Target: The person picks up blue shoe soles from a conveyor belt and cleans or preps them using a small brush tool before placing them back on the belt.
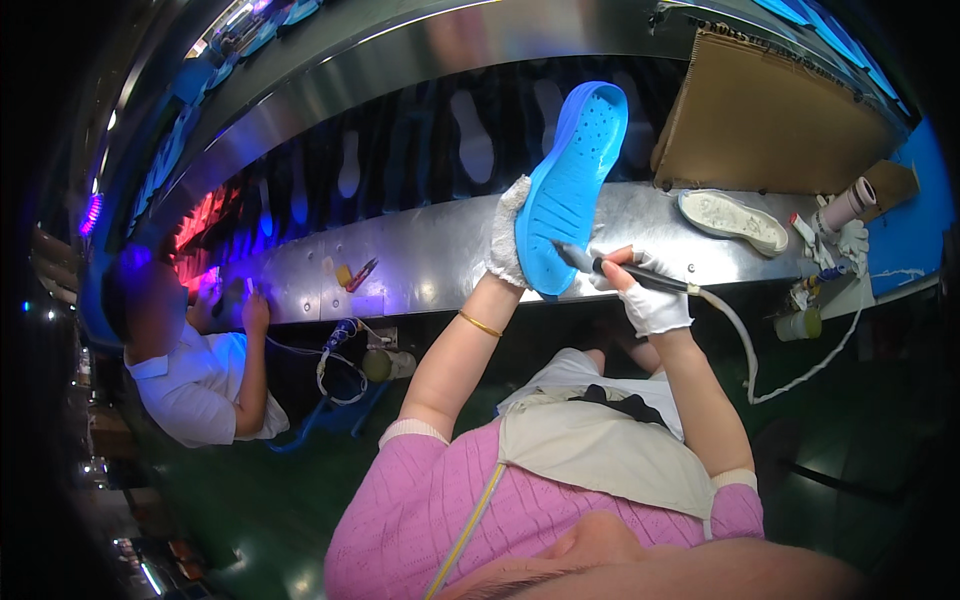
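My left hand [509, 238], in a white glove, is closed on the left edge of a bright blue shoe sole [572, 185]. The sole is held tilted above the metal bench, with grooves across its middle and small holes near its far end. In my right hand [652, 302], also in a white glove with bare fingertips, is a brush with a black handle [655, 279]. Its bristles lie at the near part of the sole and seem to touch it. From the handle's end runs a white tube [738, 325], curving down and off to the right.
Beyond the metal bench [400, 255], several sole shapes lie on a dark surface. To the right are a pale sole-shaped piece [735, 222], a cardboard box [780, 115], a pink roll [848, 205] and a valve fitting. Another person [205, 370] works at the left, near pliers-like tools [360, 275].
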Available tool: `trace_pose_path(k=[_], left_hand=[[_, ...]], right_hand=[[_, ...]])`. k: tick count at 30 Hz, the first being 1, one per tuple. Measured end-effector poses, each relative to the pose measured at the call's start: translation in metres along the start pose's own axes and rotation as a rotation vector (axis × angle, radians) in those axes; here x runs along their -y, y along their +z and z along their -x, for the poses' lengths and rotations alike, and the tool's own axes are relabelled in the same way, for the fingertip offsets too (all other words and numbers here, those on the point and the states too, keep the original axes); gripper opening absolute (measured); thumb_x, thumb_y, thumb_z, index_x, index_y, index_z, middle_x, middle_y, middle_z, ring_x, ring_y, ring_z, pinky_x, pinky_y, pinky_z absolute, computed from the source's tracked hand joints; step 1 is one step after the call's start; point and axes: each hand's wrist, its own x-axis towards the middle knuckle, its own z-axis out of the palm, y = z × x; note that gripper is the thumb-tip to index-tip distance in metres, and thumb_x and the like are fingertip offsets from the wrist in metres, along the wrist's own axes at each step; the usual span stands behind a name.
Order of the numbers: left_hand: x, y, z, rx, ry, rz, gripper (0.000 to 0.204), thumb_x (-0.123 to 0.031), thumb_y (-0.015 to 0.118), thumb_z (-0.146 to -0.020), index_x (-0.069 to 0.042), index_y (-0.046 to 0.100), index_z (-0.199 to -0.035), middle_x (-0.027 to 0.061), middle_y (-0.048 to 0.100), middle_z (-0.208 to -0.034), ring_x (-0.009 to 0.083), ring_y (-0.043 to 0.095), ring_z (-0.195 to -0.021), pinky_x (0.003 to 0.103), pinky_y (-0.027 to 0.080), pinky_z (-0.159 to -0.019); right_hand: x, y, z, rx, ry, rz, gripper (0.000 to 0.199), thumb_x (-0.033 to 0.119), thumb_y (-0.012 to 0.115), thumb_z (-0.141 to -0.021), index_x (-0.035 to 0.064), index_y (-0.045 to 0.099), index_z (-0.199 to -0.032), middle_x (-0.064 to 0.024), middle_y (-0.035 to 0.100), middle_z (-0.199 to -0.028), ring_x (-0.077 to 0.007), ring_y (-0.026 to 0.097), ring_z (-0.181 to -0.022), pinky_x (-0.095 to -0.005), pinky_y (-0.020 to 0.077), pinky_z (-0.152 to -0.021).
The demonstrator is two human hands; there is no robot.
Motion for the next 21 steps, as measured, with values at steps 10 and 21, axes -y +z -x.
trace_pose_path(k=[10,21], left_hand=[[0.025,0.002,0.011,-0.039,-0.002,0.029,0.059,-0.046,0.045,-0.087,0.001,0.045,-0.122,0.0184,0.058,-0.109,0.0319,0.06,-0.093,0.045,0.049,-0.085],[0.039,-0.015,0.019,-0.105,0.065,0.02,0.067,-0.053,0.039,-0.088,-0.002,0.036,-0.131,0.0193,0.048,-0.124,0.0321,0.052,-0.108,0.043,0.042,-0.094]], right_hand=[[0.004,0.011,0.009,-0.018,-0.024,-0.145,0.006,-0.001,0.062,-0.08,0.0014,0.061,-0.085,-0.0083,0.063,-0.079,-0.011,0.06,-0.067,-0.0226,0.0487,-0.064],[0.009,-0.004,0.004,0.11,0.063,-0.256,0.011,0.002,0.064,-0.08,0.0018,0.061,-0.091,-0.008,0.064,-0.084,-0.0118,0.062,-0.073,-0.024,0.0503,-0.067]])
